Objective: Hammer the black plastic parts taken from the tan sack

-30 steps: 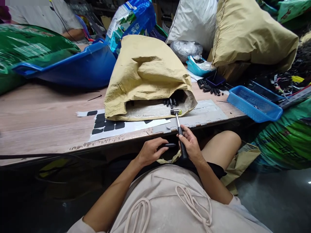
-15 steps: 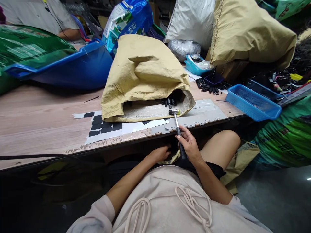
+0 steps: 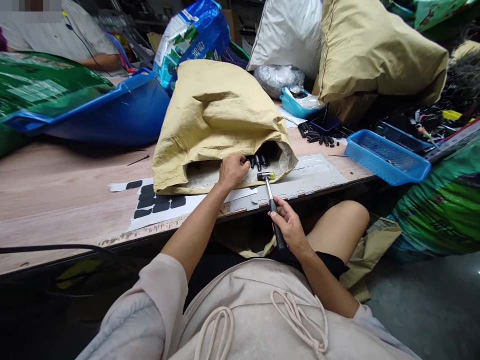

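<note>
Black bits [image 3: 258, 162] just inside the near mouth of the sack [image 3: 221, 115], probably for easy grabbing
Left hand [image 3: 232, 172] right beside them, can't tell if pinching one; right hand [image 3: 290, 225] closed around hammer [image 3: 267, 188], likely to skip re-grabbing.

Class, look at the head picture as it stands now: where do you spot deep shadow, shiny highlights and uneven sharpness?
Head view: deep shadow inside the yellow sack and under the blue basin; head view: highlights on the silvery plastic bag; head view: left edge looks soft, hammer clearer.
</note>
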Tool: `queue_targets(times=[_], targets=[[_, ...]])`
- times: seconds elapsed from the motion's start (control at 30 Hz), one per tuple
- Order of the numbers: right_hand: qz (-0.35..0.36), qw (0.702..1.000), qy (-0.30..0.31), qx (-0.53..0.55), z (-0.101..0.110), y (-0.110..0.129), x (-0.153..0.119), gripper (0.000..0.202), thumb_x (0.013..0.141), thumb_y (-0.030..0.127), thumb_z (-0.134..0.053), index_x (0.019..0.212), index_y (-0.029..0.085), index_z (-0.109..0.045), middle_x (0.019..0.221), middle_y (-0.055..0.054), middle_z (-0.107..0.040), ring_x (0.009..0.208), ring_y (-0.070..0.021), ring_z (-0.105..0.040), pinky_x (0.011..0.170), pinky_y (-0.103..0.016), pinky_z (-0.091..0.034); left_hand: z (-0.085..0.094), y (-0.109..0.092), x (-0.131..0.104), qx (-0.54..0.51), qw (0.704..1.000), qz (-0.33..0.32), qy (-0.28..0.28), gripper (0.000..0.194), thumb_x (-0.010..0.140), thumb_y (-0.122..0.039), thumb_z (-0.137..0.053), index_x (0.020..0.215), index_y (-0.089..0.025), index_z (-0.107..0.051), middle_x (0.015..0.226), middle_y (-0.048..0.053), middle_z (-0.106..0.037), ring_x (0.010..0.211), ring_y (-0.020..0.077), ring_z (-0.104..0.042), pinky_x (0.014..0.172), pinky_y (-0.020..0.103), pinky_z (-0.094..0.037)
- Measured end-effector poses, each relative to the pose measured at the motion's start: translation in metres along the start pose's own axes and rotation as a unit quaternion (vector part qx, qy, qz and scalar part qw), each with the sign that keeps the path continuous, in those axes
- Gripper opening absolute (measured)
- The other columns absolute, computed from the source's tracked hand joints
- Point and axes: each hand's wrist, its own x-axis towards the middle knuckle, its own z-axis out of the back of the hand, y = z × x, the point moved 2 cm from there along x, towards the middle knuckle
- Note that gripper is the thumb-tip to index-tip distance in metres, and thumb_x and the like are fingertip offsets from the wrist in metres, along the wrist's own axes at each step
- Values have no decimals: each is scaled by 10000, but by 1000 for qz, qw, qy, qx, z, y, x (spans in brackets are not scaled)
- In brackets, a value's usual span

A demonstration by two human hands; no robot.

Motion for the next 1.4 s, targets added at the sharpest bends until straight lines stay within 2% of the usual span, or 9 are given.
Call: queue_targets(times=[0.2,0.37,0.57,0.67,0.77,1.03,1.2,1.3,1.4], targets=[[14,1000,5,0,-1,-4,-1,605,867,438,-835,1423,245,-697,1041,-33,-722,1003,-206,-677,852,-313,-575,-13,-7,14,82,996,28,-11,204,869,-363,-693,868,-211,-828,965,162,-818,993,366,-740,825,412,-540],[23,1000,3,9,-2,-8,0,586,870,416,-821,1412,227,-702,1027,-31,-701,966,-187,-652,832,-296,-559,11,17,-2,64,998,18,11,227,783,-351,-752,943,-234,-861,926,127,-828,956,362,-730,766,389,-498],[6,1000,5,19,-6,-6,-1,627,865,400,-830,1443,229,-660,1043,-26,-699,797,-144,-612,741,-281,-536,32,53,-42,-6,998,-44,43,235,828,-390,-719,949,-231,-843,753,40,-738,739,232,-646,691,332,-431],[7,1000,3,11,-6,-4,-1,625,849,404,-848,1424,240,-668,984,-13,-693,788,-156,-622,721,-285,-540,25,52,-47,-9,996,-90,21,249,819,-414,-763,986,-238,-822,873,35,-727,809,220,-639,722,315,-451],[19,1000,-2,0,-3,-2,0,621,836,415,-855,1402,229,-682,971,-13,-696,838,-163,-640,745,-278,-542,17,48,-45,1,996,-81,34,244,834,-422,-793,1003,-248,-819,958,43,-727,870,236,-645,735,319,-458],[-1,1000,-1,-14,2,0,0,773,761,420,-923,1466,214,-683,902,22,-646,708,-119,-584,629,-254,-508,24,54,-75,-82,979,-165,87,232,886,-415,-778,1010,-227,-832,958,44,-727,854,215,-639,820,337,-504],[18,999,18,27,1,11,-5,761,789,411,-883,1500,229,-681,901,17,-661,564,-89,-509,510,-276,-494,23,59,-85,-124,978,-154,69,298,825,-410,-829,1049,-215,-807,978,39,-730,835,208,-627,830,340,-529],[66,995,38,57,0,22,-11,697,840,409,-843,1503,259,-687,932,-7,-690,616,-113,-559,545,-291,-538,22,60,-83,-134,978,-145,69,261,808,-400,-849,981,-210,-807,945,36,-719,834,207,-625,825,337,-531],[49,995,76,39,-6,25,-18,619,901,440,-784,1493,277,-700,1015,-40,-719,699,-139,-605,550,-278,-551,21,61,-82,-138,978,-138,70,233,826,-401,-838,962,-213,-814,916,32,-710,834,208,-625,827,338,-531]])
